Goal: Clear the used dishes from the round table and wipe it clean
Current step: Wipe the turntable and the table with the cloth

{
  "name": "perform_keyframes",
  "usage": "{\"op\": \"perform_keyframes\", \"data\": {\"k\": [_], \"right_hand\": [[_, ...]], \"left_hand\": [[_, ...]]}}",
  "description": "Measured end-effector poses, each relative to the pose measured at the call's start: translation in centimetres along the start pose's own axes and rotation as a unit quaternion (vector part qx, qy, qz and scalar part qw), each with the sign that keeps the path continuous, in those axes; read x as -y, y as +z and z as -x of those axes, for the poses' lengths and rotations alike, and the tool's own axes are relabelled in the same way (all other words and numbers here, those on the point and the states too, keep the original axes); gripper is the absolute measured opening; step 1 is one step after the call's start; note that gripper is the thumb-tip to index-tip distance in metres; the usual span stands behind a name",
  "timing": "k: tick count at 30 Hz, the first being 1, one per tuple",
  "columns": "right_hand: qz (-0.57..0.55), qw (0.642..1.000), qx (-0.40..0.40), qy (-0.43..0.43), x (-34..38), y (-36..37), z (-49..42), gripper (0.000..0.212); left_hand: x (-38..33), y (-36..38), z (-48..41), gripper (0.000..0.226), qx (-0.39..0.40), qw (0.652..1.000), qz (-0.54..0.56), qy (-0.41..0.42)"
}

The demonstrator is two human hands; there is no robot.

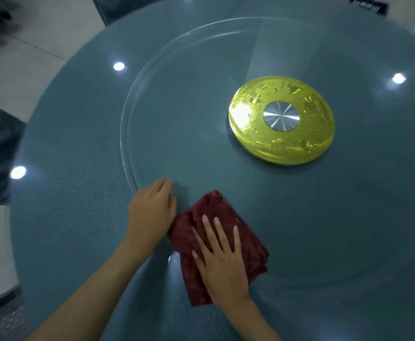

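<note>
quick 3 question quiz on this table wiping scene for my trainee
1. True or false: used dishes sit on the table.
2. Which hand presses flat on the red cloth?
3. The left hand touches: A a plate, B the rim of the glass turntable, C a cup.
Key: 1 false; 2 the right hand; 3 B.
</note>
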State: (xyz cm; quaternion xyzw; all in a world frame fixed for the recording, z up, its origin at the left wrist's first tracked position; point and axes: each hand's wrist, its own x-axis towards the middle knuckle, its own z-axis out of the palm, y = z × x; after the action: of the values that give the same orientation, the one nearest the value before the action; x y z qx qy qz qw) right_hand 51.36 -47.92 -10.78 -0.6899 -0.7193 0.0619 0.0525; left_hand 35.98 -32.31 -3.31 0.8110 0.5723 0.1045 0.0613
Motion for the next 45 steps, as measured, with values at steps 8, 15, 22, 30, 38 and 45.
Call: {"op": "perform_keyframes", "data": {"k": [8,15,22,30,38,45], "right_hand": [[0.032,0.998,-0.030,-0.053,-7.6,-0.5,-7.2,0.055],[-0.010,0.971,-0.091,0.220,-19.7,-1.9,-18.9,0.053],[-0.003,0.970,-0.089,0.225,-17.5,-1.5,-17.2,0.055],[0.013,0.998,-0.018,0.050,-6.0,-0.9,-4.9,0.055],[0.006,0.998,-0.003,-0.066,-5.1,-1.2,0.7,0.055],[0.043,0.989,-0.078,0.122,-17.9,-1.7,-11.6,0.054]], "left_hand": [[0.1,4.6,-2.6,0.060,0.076,0.994,-0.025,-0.079],[-2.4,5.4,2.9,0.059,0.049,0.995,-0.020,-0.090],[-4.5,5.8,5.5,0.054,0.056,0.995,-0.022,-0.079],[-5.7,1.5,5.6,0.040,0.036,0.994,0.090,-0.057],[0.5,2.2,-5.8,0.049,0.149,0.984,0.024,-0.099],[-0.3,4.8,-1.1,0.057,0.124,0.989,0.002,-0.084]]}}
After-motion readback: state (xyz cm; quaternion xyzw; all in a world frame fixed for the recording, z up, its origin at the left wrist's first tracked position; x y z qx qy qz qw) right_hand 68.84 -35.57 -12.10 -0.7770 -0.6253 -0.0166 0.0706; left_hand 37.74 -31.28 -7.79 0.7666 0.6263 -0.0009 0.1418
